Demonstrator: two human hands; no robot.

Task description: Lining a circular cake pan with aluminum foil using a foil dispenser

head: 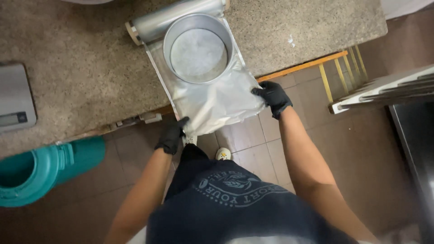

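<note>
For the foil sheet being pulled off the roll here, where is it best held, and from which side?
Grip the foil sheet at its two free near corners, coming from the counter's front edge. That end overhangs the counter, while the far end is pinned under the round metal pan and joined to the roll. The left hand and right hand already pinch there.

A round pan (198, 47) sat on a sheet of film (217, 101) that ran from a roll (174, 18) behind it over the tabletop (90, 68) edge, a hand at each front corner, with a scale (13, 97) far left and a jug (40, 169) below it.
</note>
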